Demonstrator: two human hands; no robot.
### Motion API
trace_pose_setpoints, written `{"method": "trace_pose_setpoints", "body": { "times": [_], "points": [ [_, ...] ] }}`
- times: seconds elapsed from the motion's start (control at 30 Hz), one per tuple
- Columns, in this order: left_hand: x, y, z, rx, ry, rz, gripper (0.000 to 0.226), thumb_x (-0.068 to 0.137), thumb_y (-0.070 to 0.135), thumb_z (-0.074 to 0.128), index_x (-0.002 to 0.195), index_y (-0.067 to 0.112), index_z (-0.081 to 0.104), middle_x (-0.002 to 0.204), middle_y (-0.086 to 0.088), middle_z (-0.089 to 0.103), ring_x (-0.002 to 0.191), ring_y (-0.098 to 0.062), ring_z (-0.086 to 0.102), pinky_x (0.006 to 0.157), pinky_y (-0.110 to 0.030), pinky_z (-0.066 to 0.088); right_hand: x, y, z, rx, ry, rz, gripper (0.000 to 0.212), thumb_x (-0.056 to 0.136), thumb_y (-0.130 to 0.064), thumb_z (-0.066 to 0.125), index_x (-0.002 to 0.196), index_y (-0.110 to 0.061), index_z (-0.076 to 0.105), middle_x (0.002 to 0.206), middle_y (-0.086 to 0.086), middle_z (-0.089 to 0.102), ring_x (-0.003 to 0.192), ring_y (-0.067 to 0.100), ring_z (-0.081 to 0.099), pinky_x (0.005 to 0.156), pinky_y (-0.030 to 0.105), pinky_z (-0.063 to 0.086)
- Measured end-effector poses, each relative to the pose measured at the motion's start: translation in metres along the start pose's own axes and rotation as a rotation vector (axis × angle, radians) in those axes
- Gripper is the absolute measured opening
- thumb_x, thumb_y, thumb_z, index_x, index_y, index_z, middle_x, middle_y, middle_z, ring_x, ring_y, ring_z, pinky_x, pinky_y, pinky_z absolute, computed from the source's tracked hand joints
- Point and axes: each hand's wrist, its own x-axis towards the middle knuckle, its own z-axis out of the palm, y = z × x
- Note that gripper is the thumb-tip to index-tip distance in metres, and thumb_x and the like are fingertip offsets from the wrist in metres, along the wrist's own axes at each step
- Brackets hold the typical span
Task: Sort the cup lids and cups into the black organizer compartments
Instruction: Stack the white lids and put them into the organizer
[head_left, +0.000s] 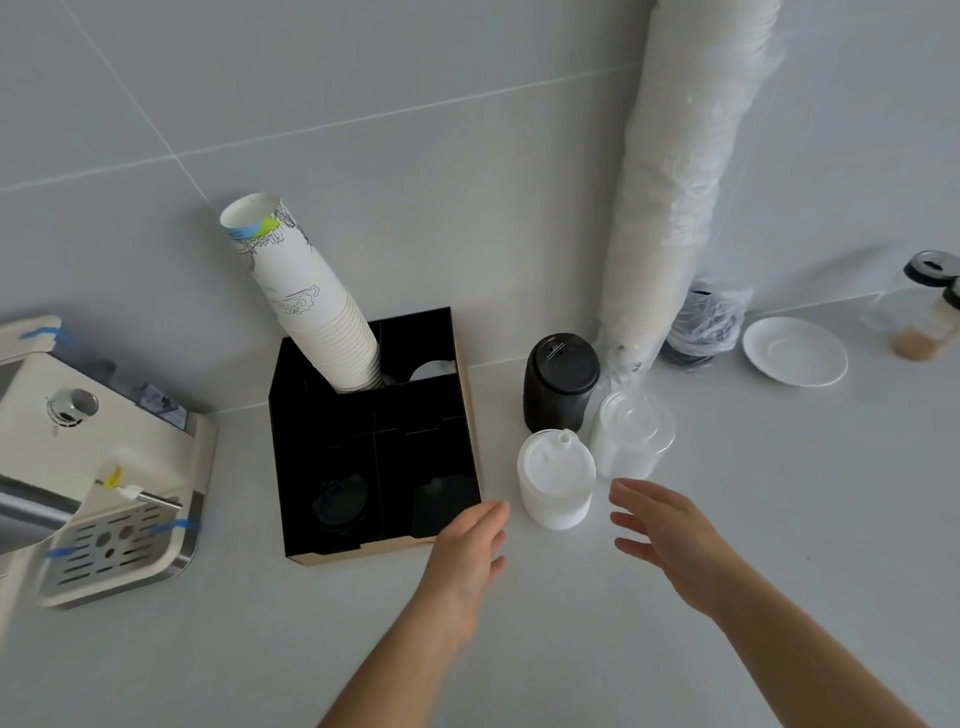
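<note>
**Both hands open on either side of the white lid stack**

The left hand (470, 551) reaches in with fingers spread and nothing in it, its fingertips just at the near right corner of the black organizer (462, 415). The right hand (670, 535) is open too, palm turned inward, empty. Between them stands a stack of white lids (556, 480), smooth matte plastic with a small raised spout on top; neither hand touches it. Bare pale counter (571, 649) lies open on the near side, so there is room there.

Behind the white stack sit a stack of black lids (561, 382), glossy and domed, and a stack of clear lids (631, 434), close together. The organizer is square, with thin dividers and a bare cardboard edge. A tall leaning column of paper cups (306, 301), ribbed at the rims, fills its far left compartment; black lids (340, 501) rest in the near left one. A bagged sleeve of cups (685, 197) leans against the tiled wall. A cream coffee machine (98, 467) crowds the left edge; a white saucer (795, 351) lies far right.
</note>
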Motion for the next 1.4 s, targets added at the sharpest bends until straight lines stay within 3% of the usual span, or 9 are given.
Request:
{"method": "trace_pose_setpoints", "body": {
  "times": [0.13,0.23,0.4,0.57,0.73,0.97,1.2,1.3,1.4],
  "points": [
    [0.02,0.007,0.018,0.073,0.004,-0.008,0.001,0.092,0.035,0.062,0.092,0.035,0.061,0.101,0.018,0.058,0.095,0.0,0.054,0.101,-0.032,0.042,0.015,-0.001,0.013,0.007,-0.017,-0.006,0.066,0.088,-0.036,0.072,0.146,-0.016,0.048,0.143,-0.001,0.053,0.121,0.017,0.053,0.106,0.042,0.048],
    [0.035,0.006,0.028,0.113,-0.001,-0.012,0.022,0.086,0.045,0.064,0.106,0.035,0.064,0.112,0.015,0.06,0.099,0.001,0.053,0.097,-0.032,0.04,0.023,0.001,0.021,0.038,-0.042,-0.014,0.083,0.084,-0.043,0.075,0.153,-0.02,0.037,0.156,-0.001,0.04,0.13,0.018,0.047,0.115,0.044,0.039],
    [0.05,0.009,0.044,0.157,0.017,-0.02,0.034,0.086,0.047,0.06,0.117,0.033,0.062,0.116,0.011,0.063,0.101,-0.001,0.056,0.078,-0.026,0.041,0.035,0.006,0.027,0.04,-0.046,-0.029,0.092,0.079,-0.051,0.076,0.155,-0.028,0.031,0.16,-0.002,0.035,0.145,0.02,0.037,0.119,0.049,0.031],
    [0.064,0.013,0.052,0.137,0.034,-0.034,0.018,0.09,0.047,0.056,0.105,0.039,0.06,0.111,0.013,0.063,0.101,-0.004,0.056,0.085,-0.029,0.041,0.045,0.007,0.026,0.049,-0.07,0.003,0.097,0.066,-0.061,0.079,0.15,-0.033,0.041,0.154,-0.005,0.044,0.142,0.018,0.041,0.118,0.05,0.032],
    [0.071,0.013,0.053,0.105,-0.011,-0.055,0.017,0.092,0.042,0.055,0.106,0.036,0.063,0.117,0.007,0.067,0.107,-0.009,0.06,0.077,-0.024,0.044,0.047,0.001,0.028,0.017,-0.13,0.036,0.016,0.091,-0.033,0.065,0.106,-0.034,0.068,0.118,-0.005,0.069,0.105,0.008,0.061,0.087,0.033,0.047],
    [0.074,0.013,0.052,0.056,-0.063,-0.115,0.012,0.095,0.038,0.053,0.101,0.034,0.062,0.108,0.011,0.067,0.102,-0.004,0.059,0.076,-0.024,0.045,0.051,0.002,0.024,0.006,-0.105,0.058,0.011,0.089,-0.032,0.067,0.098,-0.036,0.072,0.101,-0.013,0.073,0.098,0.009,0.062,0.088,0.037,0.047],
    [0.077,0.012,0.049,0.031,-0.042,-0.141,0.016,0.089,0.045,0.059,0.102,0.036,0.061,0.114,0.015,0.062,0.108,-0.004,0.053,0.106,-0.04,0.033,0.05,-0.002,0.024,-0.013,-0.111,0.072,0.018,0.087,-0.034,0.07,0.104,-0.034,0.072,0.112,-0.007,0.072,0.102,0.013,0.061,0.088,0.037,0.047],
    [0.075,0.013,0.051,0.028,-0.048,-0.134,0.014,0.09,0.044,0.058,0.1,0.035,0.061,0.111,0.014,0.063,0.103,-0.002,0.054,0.097,-0.033,0.036,0.048,-0.003,0.022,-0.012,-0.116,0.08,0.022,0.087,-0.036,0.07,0.108,-0.033,0.071,0.116,-0.006,0.072,0.111,0.013,0.06,0.092,0.038,0.046],
    [0.068,0.014,0.055,0.057,-0.037,-0.067,0.012,0.092,0.042,0.056,0.1,0.036,0.063,0.105,0.015,0.065,0.097,-0.002,0.057,0.073,-0.024,0.042,0.043,-0.001,0.021,-0.003,-0.127,0.082,0.028,0.085,-0.041,0.07,0.112,-0.032,0.071,0.117,-0.01,0.072,0.117,0.011,0.059,0.095,0.037,0.044]
  ]
}}
